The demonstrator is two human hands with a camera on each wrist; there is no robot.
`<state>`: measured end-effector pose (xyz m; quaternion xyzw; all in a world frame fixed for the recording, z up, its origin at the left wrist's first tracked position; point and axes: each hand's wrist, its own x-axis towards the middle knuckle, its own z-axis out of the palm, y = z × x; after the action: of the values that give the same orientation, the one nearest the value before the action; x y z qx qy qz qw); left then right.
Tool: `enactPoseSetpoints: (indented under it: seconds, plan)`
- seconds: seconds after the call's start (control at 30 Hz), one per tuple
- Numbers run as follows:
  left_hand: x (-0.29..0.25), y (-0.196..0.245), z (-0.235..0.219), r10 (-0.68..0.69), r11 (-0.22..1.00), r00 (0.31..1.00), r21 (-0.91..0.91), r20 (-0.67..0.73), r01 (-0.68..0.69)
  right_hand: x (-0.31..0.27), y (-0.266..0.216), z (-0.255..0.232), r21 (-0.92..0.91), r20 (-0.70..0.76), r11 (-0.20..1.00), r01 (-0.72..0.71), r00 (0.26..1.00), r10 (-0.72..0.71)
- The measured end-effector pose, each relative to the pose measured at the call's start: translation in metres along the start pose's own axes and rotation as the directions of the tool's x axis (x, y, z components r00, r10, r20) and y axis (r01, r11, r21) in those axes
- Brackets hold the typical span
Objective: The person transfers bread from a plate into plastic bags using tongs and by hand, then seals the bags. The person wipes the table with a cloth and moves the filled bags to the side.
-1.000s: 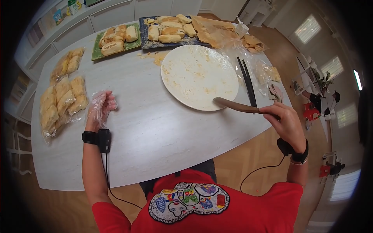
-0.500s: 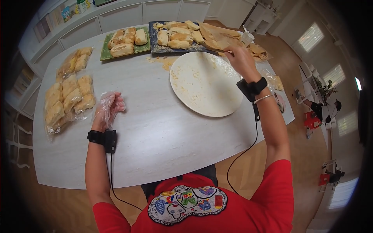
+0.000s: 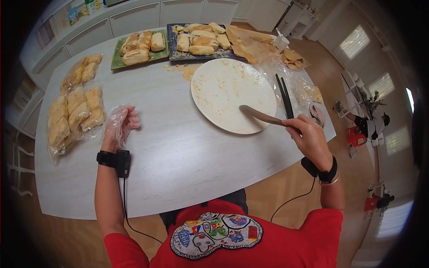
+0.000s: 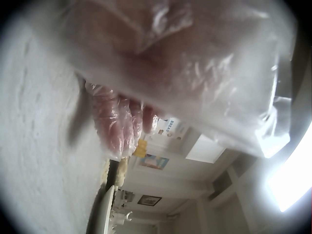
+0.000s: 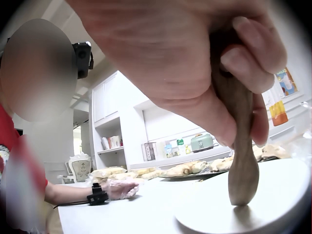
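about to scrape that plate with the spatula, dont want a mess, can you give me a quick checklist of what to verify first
1. Grip: right hand holds the brown wooden spatula, fingers curled round its handle. Ok.
2. Blade contact: the right wrist view shows the spatula tip resting on the round white plate. Ok.
3. Plate steadied: left hand in the clear plastic glove rests on the pale table, apart from the plate. Not ok.
4. Plate seated: all of it lies on the table, near the right edge. Ok.
5. Clearance: black tongs lie against the plate's right rim, next to the spatula. Not ok.
6. How firmly the crumbs stick: cannot tell.
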<state>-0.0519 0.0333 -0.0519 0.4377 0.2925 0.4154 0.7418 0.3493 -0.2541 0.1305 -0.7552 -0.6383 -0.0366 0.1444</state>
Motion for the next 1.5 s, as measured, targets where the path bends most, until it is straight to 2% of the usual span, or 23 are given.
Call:
enactPoseSetpoints:
  seconds: [0.1,0.2,0.27,0.33,0.37,0.43,0.57,0.6,0.67,0.73,0.8,0.93,1.03,1.13,1.2,1.27,1.3,1.33,1.4,1.47,1.5]
  plan:
    - [-0.002,0.001,0.001,-0.003,1.0,1.0,0.009,-0.005,0.003,0.016,0.0,0.019,-0.126,-0.055,0.989,0.077,0.995,-0.085]
    - [-0.001,0.001,0.0,-0.004,1.0,1.0,-0.003,-0.003,0.004,0.069,0.021,0.054,-0.091,-0.136,0.986,0.142,0.979,-0.153]
    - [-0.002,0.002,0.001,-0.002,1.0,1.0,-0.019,-0.003,0.002,0.114,0.03,0.073,-0.14,-0.189,0.981,0.138,0.968,-0.163]
    - [-0.004,0.004,0.004,-0.013,1.0,1.0,0.005,-0.021,0.013,0.161,0.036,0.083,-0.099,-0.289,0.986,0.135,0.944,-0.158]
    - [-0.004,0.004,0.004,-0.013,1.0,1.0,0.009,-0.022,0.013,0.177,0.035,0.079,-0.095,-0.29,0.986,0.135,0.944,-0.157]
    - [-0.003,0.003,0.003,-0.003,1.0,1.0,0.014,-0.023,0.004,0.195,0.028,0.061,-0.104,-0.255,0.994,0.044,0.965,-0.069]
    - [-0.006,0.004,0.008,-0.002,1.0,0.999,0.01,-0.034,0.002,0.173,0.033,0.041,0.002,-0.153,0.999,0.044,0.987,-0.043]
    - [-0.006,0.004,0.008,-0.005,1.0,0.999,0.008,-0.035,0.005,0.156,0.031,0.037,0.004,-0.152,0.999,0.042,0.988,-0.041]
    - [-0.006,0.006,0.007,-0.007,1.0,0.999,0.01,-0.037,0.008,0.117,0.023,0.027,0.045,-0.038,0.999,0.004,0.999,-0.002]
    - [-0.006,0.005,0.007,-0.001,1.0,0.999,0.012,-0.038,0.002,0.077,0.019,0.018,0.109,-0.023,0.992,0.07,0.997,-0.068]
    - [-0.004,0.003,0.005,-0.001,1.0,1.0,0.001,-0.025,0.001,0.042,-0.011,-0.003,0.023,0.035,0.999,0.033,0.999,-0.034]
    - [-0.002,0.002,0.001,-0.001,1.0,1.0,-0.004,-0.003,0.001,0.009,-0.024,-0.002,0.024,0.058,0.994,0.111,0.992,-0.112]
    - [-0.005,0.005,0.007,0.005,1.0,1.0,0.015,-0.03,-0.005,0.026,-0.028,0.024,-0.026,0.034,0.993,0.118,0.992,-0.118]
    - [-0.005,0.005,0.007,-0.008,1.0,0.999,0.016,-0.034,0.009,0.081,-0.01,0.058,-0.022,-0.094,0.988,0.151,0.984,-0.152]
    - [-0.005,0.003,0.005,-0.01,1.0,1.0,0.006,-0.03,0.01,0.111,0.004,0.073,0.006,-0.239,0.991,0.132,0.963,-0.126]
    - [-0.005,0.006,0.006,-0.004,1.0,1.0,-0.008,-0.03,0.004,0.121,0.004,0.065,0.036,-0.234,0.995,0.097,0.968,-0.086]
    - [-0.007,0.008,0.01,-0.006,1.0,0.999,-0.007,-0.043,0.005,0.121,0.001,0.059,0.147,-0.215,0.984,0.102,0.974,-0.069]
    - [-0.009,0.008,0.013,-0.009,1.0,0.998,-0.007,-0.055,0.009,0.119,-0.006,0.056,0.147,-0.21,0.983,0.109,0.975,-0.077]
    - [-0.008,0.008,0.014,-0.008,1.0,0.999,-0.007,-0.053,0.007,0.114,-0.022,0.049,0.121,-0.108,0.984,0.132,0.987,-0.119]
    - [-0.009,0.009,0.013,-0.005,1.0,0.999,0.002,-0.046,0.005,0.116,-0.049,0.043,0.187,-0.084,0.972,0.142,0.988,-0.128]
    - [-0.009,0.009,0.012,0.001,1.0,1.0,-0.01,-0.03,-0.001,0.12,-0.062,0.041,0.162,-0.067,0.961,0.226,0.974,-0.218]
